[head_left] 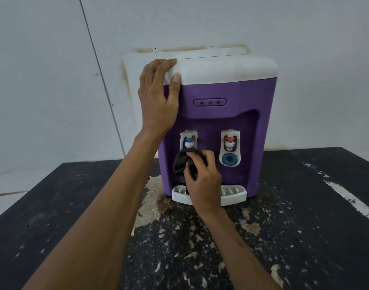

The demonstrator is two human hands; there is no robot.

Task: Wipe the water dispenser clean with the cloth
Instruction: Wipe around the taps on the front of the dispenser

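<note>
The water dispenser (252,114) body is purple plastic, matt and finely textured. Its top cover (225,70) and drip tray (233,195) are white plastic, smooth and dull. The cloth (181,162) is dark, soft, crumpled fabric. The table (304,206) has a black coating, flaking to rough tan patches.

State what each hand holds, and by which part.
Right hand: black cloth, bunched middle pinched in its fingers. Left hand: water dispenser, gripped at the left corner of its white top.
</note>
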